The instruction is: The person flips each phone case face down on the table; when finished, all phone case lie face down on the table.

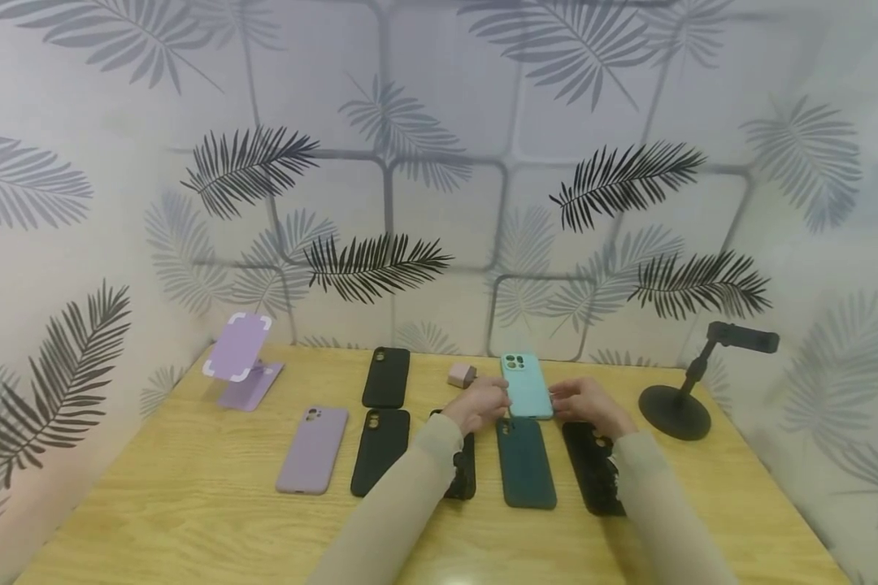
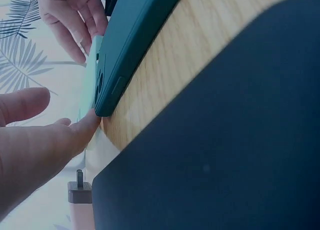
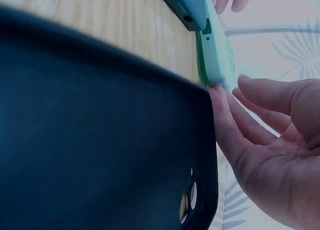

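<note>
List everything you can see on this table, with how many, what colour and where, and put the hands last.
Mint phone case: 1, light mint green, back row right of centre, between both hands.
Black phone cases: 4; one back row, one front row, one under the left forearm, one under the right forearm.
Dark green phone case: 1, front row, just below the mint one.
Lilac phone case: 1, front row left.
Lilac phone stand: 1, back left.
Black phone holder: 1, far right.
Pink charger plug: 1, back centre.
Table: 1, light wood.
Left hand: fingertips on the mint case's left edge.
Right hand: fingertips on its right edge.
</note>
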`<state>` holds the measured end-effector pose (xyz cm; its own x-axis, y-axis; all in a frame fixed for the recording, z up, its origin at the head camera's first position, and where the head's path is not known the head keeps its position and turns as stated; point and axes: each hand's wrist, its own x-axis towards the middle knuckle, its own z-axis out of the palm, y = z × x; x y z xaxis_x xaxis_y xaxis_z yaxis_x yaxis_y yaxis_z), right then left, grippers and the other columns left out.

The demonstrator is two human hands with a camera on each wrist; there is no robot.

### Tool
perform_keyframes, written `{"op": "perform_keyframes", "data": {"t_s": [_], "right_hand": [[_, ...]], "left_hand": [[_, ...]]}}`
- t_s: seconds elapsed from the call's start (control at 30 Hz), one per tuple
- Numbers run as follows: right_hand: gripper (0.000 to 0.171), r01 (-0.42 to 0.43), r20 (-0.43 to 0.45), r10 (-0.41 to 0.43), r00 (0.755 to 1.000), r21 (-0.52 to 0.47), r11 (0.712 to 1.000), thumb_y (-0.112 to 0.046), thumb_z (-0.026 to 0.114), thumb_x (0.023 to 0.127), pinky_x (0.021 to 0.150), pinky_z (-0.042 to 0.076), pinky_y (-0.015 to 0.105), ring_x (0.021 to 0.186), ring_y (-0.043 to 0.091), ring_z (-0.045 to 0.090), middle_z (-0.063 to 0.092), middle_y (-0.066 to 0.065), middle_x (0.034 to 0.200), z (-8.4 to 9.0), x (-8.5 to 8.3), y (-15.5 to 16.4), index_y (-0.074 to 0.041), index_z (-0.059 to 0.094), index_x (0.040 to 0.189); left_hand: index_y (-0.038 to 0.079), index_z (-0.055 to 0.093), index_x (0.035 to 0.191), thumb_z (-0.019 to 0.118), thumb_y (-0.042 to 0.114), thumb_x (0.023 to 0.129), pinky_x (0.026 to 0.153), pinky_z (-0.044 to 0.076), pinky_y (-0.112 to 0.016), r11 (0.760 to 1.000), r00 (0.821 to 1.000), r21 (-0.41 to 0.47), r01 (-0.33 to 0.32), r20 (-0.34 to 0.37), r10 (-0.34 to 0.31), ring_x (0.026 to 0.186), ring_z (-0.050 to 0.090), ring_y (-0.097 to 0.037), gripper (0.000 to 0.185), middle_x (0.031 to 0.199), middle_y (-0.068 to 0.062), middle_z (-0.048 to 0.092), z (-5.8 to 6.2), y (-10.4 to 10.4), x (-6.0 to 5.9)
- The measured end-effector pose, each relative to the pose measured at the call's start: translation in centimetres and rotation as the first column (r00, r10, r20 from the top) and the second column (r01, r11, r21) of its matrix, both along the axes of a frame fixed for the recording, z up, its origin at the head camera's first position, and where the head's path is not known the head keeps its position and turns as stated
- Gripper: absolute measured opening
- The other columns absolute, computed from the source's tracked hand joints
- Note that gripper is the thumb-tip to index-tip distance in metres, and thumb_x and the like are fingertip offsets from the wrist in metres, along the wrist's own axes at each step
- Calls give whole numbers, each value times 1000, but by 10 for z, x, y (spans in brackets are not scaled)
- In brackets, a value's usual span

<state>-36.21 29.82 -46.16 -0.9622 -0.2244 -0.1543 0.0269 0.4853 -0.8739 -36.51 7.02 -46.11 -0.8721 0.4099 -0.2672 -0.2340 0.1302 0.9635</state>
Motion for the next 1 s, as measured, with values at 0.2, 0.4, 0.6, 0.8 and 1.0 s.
{"op": "perform_keyframes", "data": {"t_s": [0.2,0.4,0.6,0.8,1.0], "right_hand": [[48,-36,-18,35,999,-64,997,0,58,95,91,58,39,116,37,62,52,36,134,-5,0,11,16,42,138],[46,-41,-71,32,997,-124,991,-3,57,97,94,56,38,121,39,58,49,35,137,-5,9,30,14,44,138],[53,-106,-95,97,991,-92,990,-11,59,98,93,57,37,122,39,57,48,36,138,1,25,51,12,40,142],[57,-132,-38,129,991,-98,986,-12,59,98,92,57,38,118,35,61,49,36,137,2,45,69,11,36,144],[57,-90,-23,89,996,-41,995,-10,63,95,90,57,33,114,24,64,52,33,135,0,65,91,9,39,143]], "left_hand": [[1,43,146,51,-6,93,107,45,-41,996,997,50,-75,22,74,133,46,-31,54,148,-20,43,1,-1,1],[1,55,137,57,-1,94,94,55,-39,978,987,134,-158,21,156,105,62,-22,43,131,-15,58,3,0,6],[-1,60,129,63,1,92,80,59,-29,982,993,150,-118,37,114,86,65,-14,38,110,-11,68,4,3,14],[-5,59,130,64,1,92,72,57,-25,978,990,194,-81,127,57,78,66,-12,39,117,-20,67,6,12,30],[-9,50,136,59,0,94,88,57,-34,968,990,249,13,133,-48,109,65,-29,44,130,-26,59,8,25,52]]}}
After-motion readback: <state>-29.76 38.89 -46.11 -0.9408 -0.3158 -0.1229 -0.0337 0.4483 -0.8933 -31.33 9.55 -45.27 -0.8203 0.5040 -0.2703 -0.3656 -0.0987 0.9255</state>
